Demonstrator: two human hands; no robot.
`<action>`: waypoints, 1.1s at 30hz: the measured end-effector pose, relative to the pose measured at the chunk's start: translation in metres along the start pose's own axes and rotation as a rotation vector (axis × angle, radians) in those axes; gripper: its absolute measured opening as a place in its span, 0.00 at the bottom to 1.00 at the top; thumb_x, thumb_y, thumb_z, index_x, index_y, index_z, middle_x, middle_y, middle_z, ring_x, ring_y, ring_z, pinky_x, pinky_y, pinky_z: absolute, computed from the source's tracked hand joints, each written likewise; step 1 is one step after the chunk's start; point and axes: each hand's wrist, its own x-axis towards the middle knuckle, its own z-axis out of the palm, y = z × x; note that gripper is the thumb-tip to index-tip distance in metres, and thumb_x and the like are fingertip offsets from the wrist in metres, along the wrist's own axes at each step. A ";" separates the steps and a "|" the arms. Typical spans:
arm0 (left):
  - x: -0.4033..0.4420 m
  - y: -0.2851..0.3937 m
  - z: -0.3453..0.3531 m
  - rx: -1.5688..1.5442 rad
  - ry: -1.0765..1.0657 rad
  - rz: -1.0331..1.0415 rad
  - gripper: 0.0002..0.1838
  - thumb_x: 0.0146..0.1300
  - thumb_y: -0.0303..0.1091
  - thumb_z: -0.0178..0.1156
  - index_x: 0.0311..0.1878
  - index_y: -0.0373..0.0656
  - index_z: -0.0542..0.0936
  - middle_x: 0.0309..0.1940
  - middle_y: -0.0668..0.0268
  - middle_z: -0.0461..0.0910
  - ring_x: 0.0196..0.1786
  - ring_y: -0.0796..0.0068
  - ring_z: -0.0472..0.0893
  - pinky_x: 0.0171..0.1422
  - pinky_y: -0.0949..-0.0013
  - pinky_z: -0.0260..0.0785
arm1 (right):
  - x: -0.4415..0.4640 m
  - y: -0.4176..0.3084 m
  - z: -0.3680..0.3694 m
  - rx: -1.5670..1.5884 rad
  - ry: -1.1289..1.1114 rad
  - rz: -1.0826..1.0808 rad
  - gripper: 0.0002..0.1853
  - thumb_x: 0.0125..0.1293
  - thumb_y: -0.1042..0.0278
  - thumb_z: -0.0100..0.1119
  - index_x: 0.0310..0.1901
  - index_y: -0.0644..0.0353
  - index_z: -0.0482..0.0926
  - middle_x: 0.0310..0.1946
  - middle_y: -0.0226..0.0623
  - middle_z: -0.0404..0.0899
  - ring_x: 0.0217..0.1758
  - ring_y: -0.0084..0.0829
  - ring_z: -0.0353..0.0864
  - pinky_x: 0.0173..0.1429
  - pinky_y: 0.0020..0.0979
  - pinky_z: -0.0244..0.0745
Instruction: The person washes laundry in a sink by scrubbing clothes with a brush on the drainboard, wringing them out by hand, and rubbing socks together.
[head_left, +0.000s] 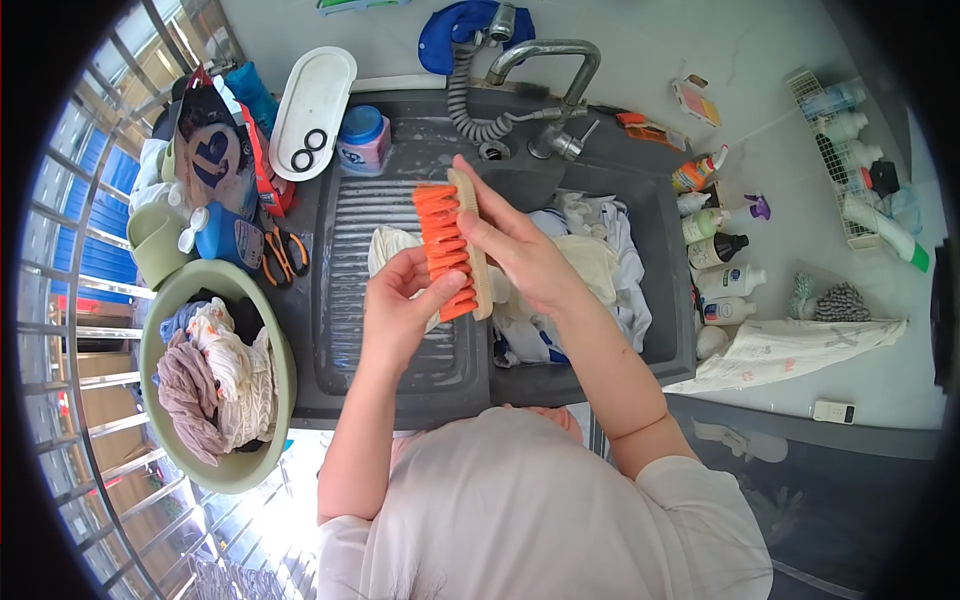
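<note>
A scrub brush (453, 245) with orange bristles and a pale wooden back is held up on its side over the dark grey sink unit. My right hand (515, 245) grips the wooden back, thumb lying across it near the upper end. At the lower end, my left hand (405, 305) pinches the bristles, its thumb pressed on them. Behind the brush, a whitish cloth (390, 243) lies on the ribbed washboard (345, 300), partly hidden by my hands. White and pale clothes (625, 265) fill the basin to the right, some with blue parts.
A green tub (283, 400) of laundry stands at the left, near orange-handled pliers (283, 256) and a blue bottle (228, 235). A blue-lidded jar (364, 140) and a faucet (560, 50) are at the back. Several bottles (730, 281) line the right side.
</note>
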 end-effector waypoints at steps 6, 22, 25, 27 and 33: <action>0.001 0.004 -0.032 0.108 -0.178 -0.240 0.13 0.67 0.33 0.68 0.48 0.35 0.83 0.37 0.65 0.86 0.40 0.79 0.84 0.47 0.73 0.77 | -0.001 0.006 -0.011 0.074 0.069 0.015 0.35 0.79 0.53 0.52 0.80 0.53 0.52 0.71 0.35 0.67 0.71 0.27 0.67 0.75 0.32 0.59; -0.009 -0.001 -0.027 -0.114 0.066 -0.109 0.16 0.72 0.33 0.61 0.59 0.38 0.79 0.50 0.62 0.84 0.53 0.74 0.81 0.59 0.70 0.72 | -0.021 0.033 -0.031 1.268 -0.378 0.299 0.32 0.77 0.46 0.45 0.71 0.64 0.64 0.59 0.63 0.74 0.46 0.47 0.83 0.48 0.40 0.85; -0.009 0.004 -0.018 -0.202 -0.254 -0.311 0.23 0.74 0.44 0.56 0.64 0.39 0.75 0.55 0.61 0.83 0.61 0.71 0.80 0.64 0.65 0.71 | -0.022 0.044 -0.030 1.247 -0.344 0.277 0.32 0.75 0.49 0.52 0.71 0.64 0.65 0.56 0.66 0.74 0.38 0.44 0.82 0.41 0.37 0.85; -0.008 0.013 -0.014 -0.227 -0.328 -0.340 0.22 0.73 0.46 0.57 0.61 0.40 0.77 0.51 0.62 0.84 0.60 0.71 0.80 0.63 0.65 0.71 | -0.021 0.041 -0.028 1.202 -0.412 0.273 0.32 0.73 0.51 0.54 0.70 0.64 0.65 0.55 0.66 0.74 0.37 0.42 0.82 0.38 0.35 0.84; 0.002 0.030 -0.005 -0.052 -0.302 -0.315 0.16 0.70 0.46 0.63 0.44 0.42 0.86 0.39 0.66 0.87 0.46 0.78 0.84 0.51 0.71 0.75 | -0.024 0.036 -0.032 1.079 -0.388 0.319 0.34 0.74 0.53 0.53 0.73 0.64 0.58 0.44 0.64 0.76 0.27 0.38 0.81 0.27 0.29 0.81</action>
